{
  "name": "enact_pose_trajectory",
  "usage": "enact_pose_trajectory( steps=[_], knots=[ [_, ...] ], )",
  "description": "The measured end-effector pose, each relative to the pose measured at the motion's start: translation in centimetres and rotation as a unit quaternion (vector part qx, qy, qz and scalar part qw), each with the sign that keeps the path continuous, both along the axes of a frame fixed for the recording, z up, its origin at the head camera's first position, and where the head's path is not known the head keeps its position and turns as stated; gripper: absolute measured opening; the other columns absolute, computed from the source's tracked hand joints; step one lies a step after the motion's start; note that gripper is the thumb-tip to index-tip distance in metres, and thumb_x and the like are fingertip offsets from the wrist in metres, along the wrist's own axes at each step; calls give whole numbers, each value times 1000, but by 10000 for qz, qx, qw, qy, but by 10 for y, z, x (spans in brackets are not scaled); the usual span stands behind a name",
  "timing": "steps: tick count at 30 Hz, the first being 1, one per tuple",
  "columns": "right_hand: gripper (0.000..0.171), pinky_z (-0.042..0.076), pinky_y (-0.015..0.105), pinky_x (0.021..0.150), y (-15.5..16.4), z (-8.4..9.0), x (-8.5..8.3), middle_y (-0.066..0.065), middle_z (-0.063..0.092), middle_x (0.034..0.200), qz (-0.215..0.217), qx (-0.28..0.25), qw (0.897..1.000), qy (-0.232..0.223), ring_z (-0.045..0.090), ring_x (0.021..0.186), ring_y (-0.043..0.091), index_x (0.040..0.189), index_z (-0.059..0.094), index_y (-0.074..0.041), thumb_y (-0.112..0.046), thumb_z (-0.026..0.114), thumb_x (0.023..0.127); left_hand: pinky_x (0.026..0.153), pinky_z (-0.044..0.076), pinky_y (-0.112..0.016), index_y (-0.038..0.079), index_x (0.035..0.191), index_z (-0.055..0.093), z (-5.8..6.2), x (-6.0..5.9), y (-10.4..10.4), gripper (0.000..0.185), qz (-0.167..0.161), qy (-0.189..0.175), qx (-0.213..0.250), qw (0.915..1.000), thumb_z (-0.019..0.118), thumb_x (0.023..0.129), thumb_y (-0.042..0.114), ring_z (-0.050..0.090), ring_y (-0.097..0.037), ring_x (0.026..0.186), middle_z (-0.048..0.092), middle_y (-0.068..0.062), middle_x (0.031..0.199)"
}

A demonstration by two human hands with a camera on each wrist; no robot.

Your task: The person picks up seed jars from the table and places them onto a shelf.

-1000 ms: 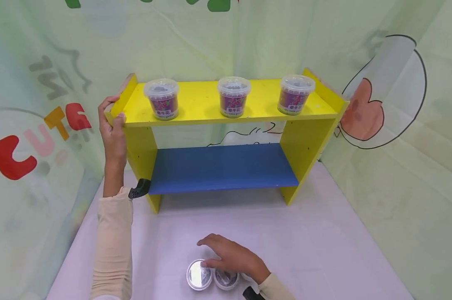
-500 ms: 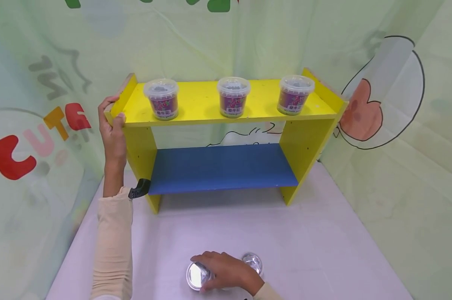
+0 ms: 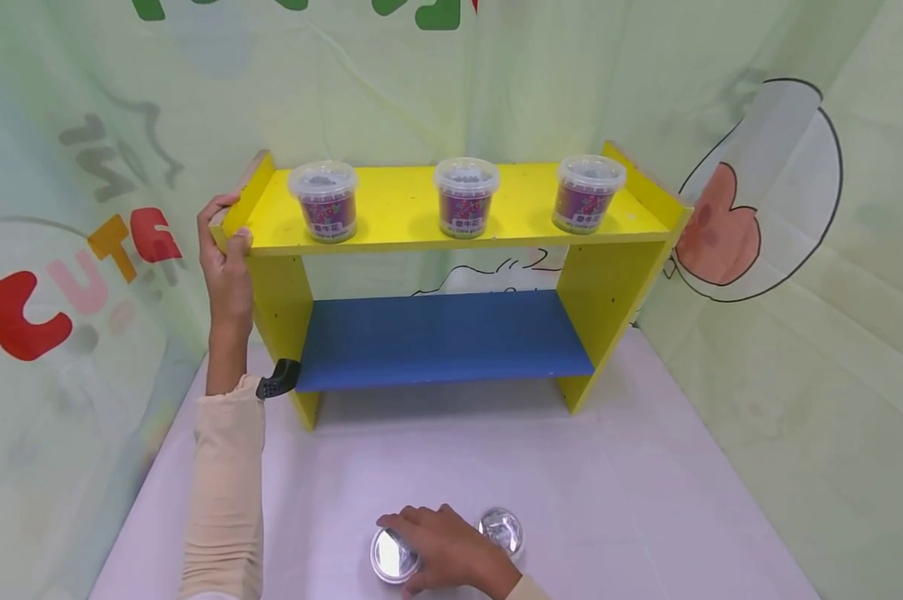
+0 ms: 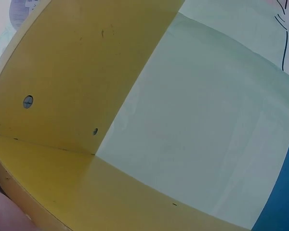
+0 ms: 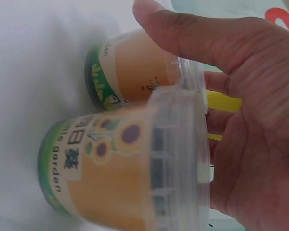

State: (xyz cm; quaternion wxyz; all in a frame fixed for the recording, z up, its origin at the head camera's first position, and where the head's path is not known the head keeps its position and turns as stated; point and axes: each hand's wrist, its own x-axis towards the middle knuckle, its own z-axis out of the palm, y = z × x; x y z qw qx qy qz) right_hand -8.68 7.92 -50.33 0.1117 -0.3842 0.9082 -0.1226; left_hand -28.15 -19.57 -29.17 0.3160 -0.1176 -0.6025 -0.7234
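My left hand [image 3: 226, 246] grips the left end of the yellow shelf unit [image 3: 421, 237], thumb on the top board and fingers round the end panel. In the left wrist view only the yellow panel [image 4: 77, 72] and a sliver of that hand [image 4: 5, 211] show. My right hand [image 3: 440, 558] lies over an orange sunflower cup [image 5: 120, 173] on the table near the front edge, palm on its clear lid and fingers curled down around it. A second orange cup [image 5: 135, 67] stands by the thumb. In the head view, lidded cups show left [image 3: 390, 555] and right [image 3: 501, 531] of that hand.
Three purple lidded cups [image 3: 324, 200] [image 3: 465, 196] [image 3: 588, 192] stand spaced along the yellow top board. The blue lower board [image 3: 444, 337] holds nothing. Pale green printed curtains [image 3: 796, 333] close in the white table [image 3: 631, 500] at the back and both sides.
My right hand drew back toward the front edge and settled over the middle cup, uncovering the cup on its right. The left hand stayed on the shelf end.
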Motion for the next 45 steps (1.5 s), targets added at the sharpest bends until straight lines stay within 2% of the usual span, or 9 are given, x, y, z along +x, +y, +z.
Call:
enact_pose_trajectory(
  steps=[9,15,21,25,29,32,34,40,45],
  knots=[
    [78,48,29,85,-4,-2,1,-14,60,115,-239,114,9996,-99,55,103,0,138,46,-31,-46,83,71,73,48,-19,25,129,50,2,3,0,42,96,-91,-95,9999,42,92,9,51,-15,87,49,1,117],
    [76,49,27,82,-5,-3,2,-13,61,112,-125,-28,9997,198,57,102,0,137,45,-28,-48,80,73,74,49,-18,26,129,50,2,3,0,42,137,-153,-112,9997,43,92,9,52,-15,86,49,1,117],
    [73,48,27,83,-4,-4,1,-8,60,117,-165,-485,9977,440,56,106,5,138,43,-24,-50,75,78,72,49,-18,25,129,51,3,4,2,41,45,-106,2,9999,43,92,9,52,-15,82,49,-1,114],
    [70,51,30,85,-3,-3,-3,-4,60,125,-342,-933,9945,336,58,109,8,141,41,-23,-55,66,83,73,49,-18,25,129,51,3,4,2,41,35,-106,11,9999,43,92,9,52,-15,84,49,-1,115],
    [69,53,30,86,-1,2,-7,-4,57,131,-495,-1589,9861,-42,59,108,7,144,39,-23,-60,57,88,73,49,-18,25,129,50,3,4,2,41,81,-149,-26,9999,42,92,9,51,-15,85,49,0,115],
    [68,53,26,85,0,5,-9,-6,54,132,-579,-2094,9748,-504,58,106,4,146,36,-25,-61,53,90,73,48,-18,25,129,51,2,4,2,41,104,-148,-35,9998,42,92,9,51,-15,85,49,0,116],
    [66,54,24,82,0,7,-11,-5,52,131,-625,-2495,9621,-910,56,105,2,147,35,-27,-57,54,92,72,48,-18,25,129,51,2,4,2,41,99,-150,-34,9998,43,92,9,51,-15,84,49,0,115],
    [60,56,22,69,-3,12,-15,3,52,123,-811,-3645,9119,-1705,54,102,6,147,35,-28,-37,62,94,74,51,-18,26,129,50,2,3,2,41,10,-157,-16,9999,45,92,10,53,-15,84,49,0,115],
    [60,57,24,74,-4,19,-20,6,50,126,-1059,-4285,8685,-2254,55,106,10,147,37,-30,-26,64,94,74,51,-18,25,129,50,1,2,1,40,-35,-104,35,9999,44,92,9,53,-15,85,49,-1,115]
  ],
)
